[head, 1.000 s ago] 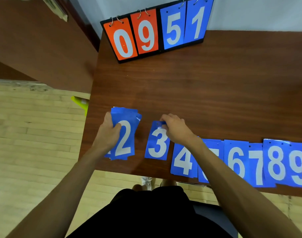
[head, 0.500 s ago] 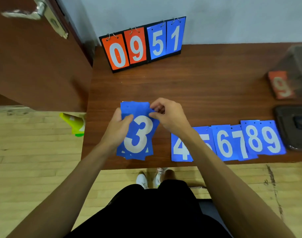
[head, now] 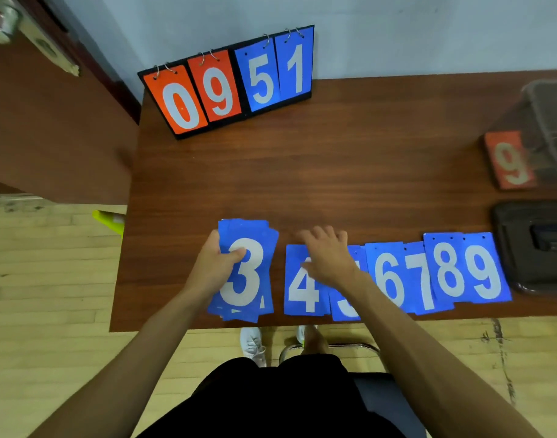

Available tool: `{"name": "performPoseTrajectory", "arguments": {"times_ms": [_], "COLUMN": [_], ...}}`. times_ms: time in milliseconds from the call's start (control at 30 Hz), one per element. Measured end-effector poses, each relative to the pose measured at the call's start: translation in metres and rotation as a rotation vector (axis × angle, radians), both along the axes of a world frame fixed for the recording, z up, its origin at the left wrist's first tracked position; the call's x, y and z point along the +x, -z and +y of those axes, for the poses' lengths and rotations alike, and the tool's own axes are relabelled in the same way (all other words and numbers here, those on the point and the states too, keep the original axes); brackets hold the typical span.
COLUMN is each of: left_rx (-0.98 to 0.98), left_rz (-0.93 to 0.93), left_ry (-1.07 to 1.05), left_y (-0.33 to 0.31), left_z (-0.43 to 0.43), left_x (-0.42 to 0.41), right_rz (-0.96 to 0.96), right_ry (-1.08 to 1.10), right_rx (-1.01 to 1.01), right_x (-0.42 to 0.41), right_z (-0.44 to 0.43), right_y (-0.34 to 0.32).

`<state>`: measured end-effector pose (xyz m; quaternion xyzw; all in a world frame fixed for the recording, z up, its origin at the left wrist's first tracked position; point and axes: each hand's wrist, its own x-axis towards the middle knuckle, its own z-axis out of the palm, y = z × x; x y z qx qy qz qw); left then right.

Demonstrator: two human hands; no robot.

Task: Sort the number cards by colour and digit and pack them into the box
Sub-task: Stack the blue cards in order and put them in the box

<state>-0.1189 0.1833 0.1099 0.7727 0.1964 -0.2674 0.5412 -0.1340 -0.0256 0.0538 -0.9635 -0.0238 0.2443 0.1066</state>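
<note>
My left hand (head: 214, 263) grips a stack of blue number cards (head: 248, 267) by its left edge, thumb on the top card, a white 3. Right of it, blue cards lie in an overlapping row along the table's front edge: the 4 (head: 297, 289), a half-hidden 5 (head: 345, 306), then 6 (head: 389, 279), 7 (head: 424, 286), 8 (head: 448, 270) and 9 (head: 484, 273). Over the tops of the 4 and 5 lies my right hand (head: 329, 254), fingers spread and holding nothing. A clear plastic box (head: 552, 121) at the far right holds an orange 9 card (head: 509, 159).
A flip scoreboard (head: 229, 86) reading orange 0, 9 and blue 5, 1 stands at the back of the wooden table (head: 334, 172). A dark lid (head: 536, 245) lies at the right edge. A wooden door (head: 49, 121) is on the left, and a chair is under me.
The 3 card went from the table onto the stack in my left hand. My right hand let it go and moved right, down over the 4 card.
</note>
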Motion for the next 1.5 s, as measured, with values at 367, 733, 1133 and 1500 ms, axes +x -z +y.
{"name": "performPoseTrajectory", "arguments": {"times_ms": [367, 733, 1133, 1500], "left_rx": [0.085, 0.186, -0.053, -0.023], "left_rz": [0.075, -0.128, -0.194, -0.206], "left_ry": [-0.21, -0.189, -0.006, 0.108], "left_y": [0.016, 0.009, -0.02, -0.012], "left_z": [-0.043, -0.01, 0.013, -0.036], "left_x": [0.004, 0.026, 0.018, 0.005], "right_rz": [-0.003, 0.307, 0.017, -0.218], "right_ry": [-0.232, -0.044, 0.135, 0.286], "right_rx": [0.053, 0.432, 0.653, 0.628], "right_x": [0.021, 0.06, 0.048, 0.023], "right_z": [-0.019, -0.018, 0.049, 0.002], "right_y": [0.035, -0.005, -0.083, -0.068]}}
